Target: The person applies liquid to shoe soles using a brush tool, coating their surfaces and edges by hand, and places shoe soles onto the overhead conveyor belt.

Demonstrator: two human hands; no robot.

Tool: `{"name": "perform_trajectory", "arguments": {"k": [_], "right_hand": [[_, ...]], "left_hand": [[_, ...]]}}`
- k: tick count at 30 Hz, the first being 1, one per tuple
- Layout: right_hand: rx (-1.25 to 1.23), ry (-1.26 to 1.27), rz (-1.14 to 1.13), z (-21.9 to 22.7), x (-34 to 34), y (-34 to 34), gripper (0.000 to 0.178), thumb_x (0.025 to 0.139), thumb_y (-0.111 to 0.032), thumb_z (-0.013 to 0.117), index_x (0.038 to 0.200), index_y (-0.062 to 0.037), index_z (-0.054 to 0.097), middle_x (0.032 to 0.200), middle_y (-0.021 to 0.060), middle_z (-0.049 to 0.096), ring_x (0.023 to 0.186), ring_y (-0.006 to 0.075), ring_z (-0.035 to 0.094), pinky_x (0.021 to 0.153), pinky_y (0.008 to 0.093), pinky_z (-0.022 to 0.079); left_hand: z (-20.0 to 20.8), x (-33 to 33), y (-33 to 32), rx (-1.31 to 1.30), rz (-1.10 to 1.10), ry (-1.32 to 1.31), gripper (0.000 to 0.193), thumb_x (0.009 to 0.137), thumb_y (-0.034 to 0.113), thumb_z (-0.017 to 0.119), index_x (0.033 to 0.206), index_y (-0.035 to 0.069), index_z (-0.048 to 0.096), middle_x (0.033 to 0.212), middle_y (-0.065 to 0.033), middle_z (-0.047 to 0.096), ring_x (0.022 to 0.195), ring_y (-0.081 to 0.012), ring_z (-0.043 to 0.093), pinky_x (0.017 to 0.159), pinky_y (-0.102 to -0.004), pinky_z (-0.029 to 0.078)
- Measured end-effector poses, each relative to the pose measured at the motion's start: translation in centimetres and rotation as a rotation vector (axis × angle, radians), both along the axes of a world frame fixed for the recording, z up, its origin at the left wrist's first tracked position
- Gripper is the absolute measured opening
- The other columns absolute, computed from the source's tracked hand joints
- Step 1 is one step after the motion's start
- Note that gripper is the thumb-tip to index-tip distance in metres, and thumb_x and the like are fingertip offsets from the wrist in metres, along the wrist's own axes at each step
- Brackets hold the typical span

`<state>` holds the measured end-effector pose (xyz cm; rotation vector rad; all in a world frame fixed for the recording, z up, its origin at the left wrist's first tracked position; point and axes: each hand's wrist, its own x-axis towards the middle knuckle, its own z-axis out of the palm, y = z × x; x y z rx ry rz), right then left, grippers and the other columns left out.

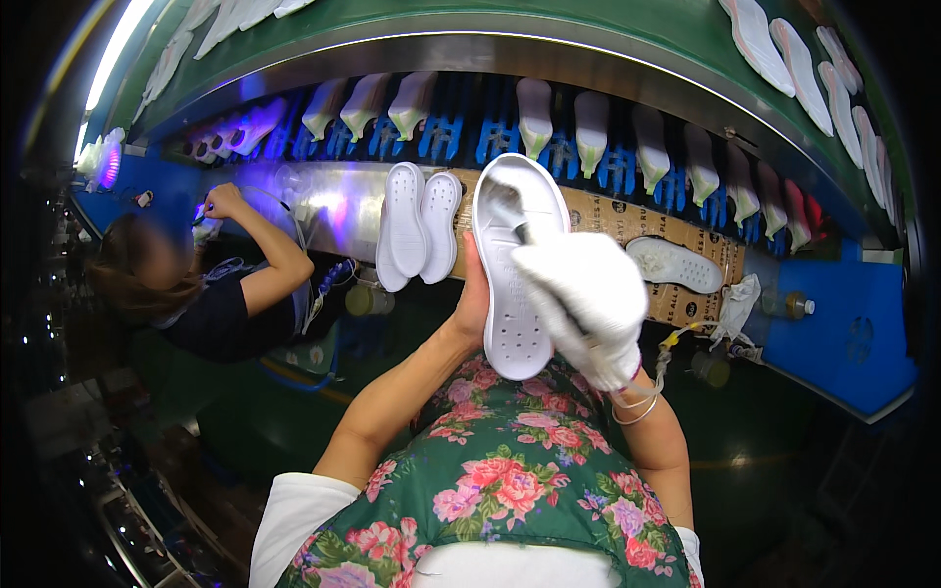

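A white shoe sole (515, 338) is held up in front of my chest, its hollow inner face towards me. My bare left hand (473, 294) grips it along the left edge, with most fingers hidden behind it. My right hand (588, 294), in a white knitted glove, is closed round the dark handle of a brush (508, 208). The brush's pale, blurred bristles lie over the upper hollow of the sole. Beyond my left hand, several white soles (404, 225) lean together on the bench.
Brown cardboard (598, 214) covers part of the bench, bearing another sole (676, 265) at right. Behind runs a row of pale shoe uppers (591, 122) on blue holders. More pale pieces lie on the green upper shelf (470, 22). A co-worker (235, 284) works at left.
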<state>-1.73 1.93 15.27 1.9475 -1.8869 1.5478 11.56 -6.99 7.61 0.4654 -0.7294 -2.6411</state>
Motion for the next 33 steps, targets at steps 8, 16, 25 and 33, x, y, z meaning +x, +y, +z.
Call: {"name": "perform_trajectory", "arguments": {"k": [8,16,25,33], "right_hand": [[-0.050,-0.278,-0.030,-0.9,-0.5,0.1,0.027,0.078,-0.004,0.078,0.105,-0.0079,0.078,0.101,0.0124,0.076,0.086,0.0269,0.073,0.078,0.0361,0.057],[-0.002,-0.264,0.222,-1.4,0.7,0.4,0.033,0.076,-0.003,0.080,0.108,-0.0075,0.076,0.100,0.0114,0.076,0.084,0.0276,0.073,0.076,0.0366,0.057],[-0.022,-0.280,0.276,-1.5,2.1,0.6,0.031,0.074,0.000,0.080,0.104,-0.0070,0.076,0.094,0.0111,0.075,0.081,0.0273,0.072,0.072,0.0349,0.056],[0.001,-0.269,0.274,-1.4,2.9,0.6,0.032,0.074,0.001,0.080,0.105,-0.0079,0.076,0.086,0.0081,0.073,0.073,0.0258,0.070,0.067,0.0358,0.055]], "left_hand": [[-0.6,0.3,-2.2,-0.070,-0.014,0.018,0.106,0.088,0.089,0.013,0.157,0.010,0.029,0.150,-0.0160,0.048,0.135,-0.0305,0.052,0.112,-0.0466,0.045],[-1.1,0.7,-4.1,0.126,0.028,0.200,0.116,0.079,0.097,0.018,0.143,0.003,0.044,0.111,-0.0226,0.068,0.096,-0.0321,0.071,0.086,-0.0465,0.059],[-2.5,0.8,-5.6,0.261,-0.133,0.251,0.128,0.064,0.107,0.025,0.123,-0.003,0.056,0.106,-0.0208,0.063,0.092,-0.0328,0.067,0.077,-0.0488,0.059],[-2.0,-0.1,-7.3,0.361,-0.051,0.393,0.119,0.067,0.102,0.040,0.121,-0.004,0.056,0.105,-0.0183,0.062,0.096,-0.0342,0.062,0.074,-0.0529,0.059]]}}
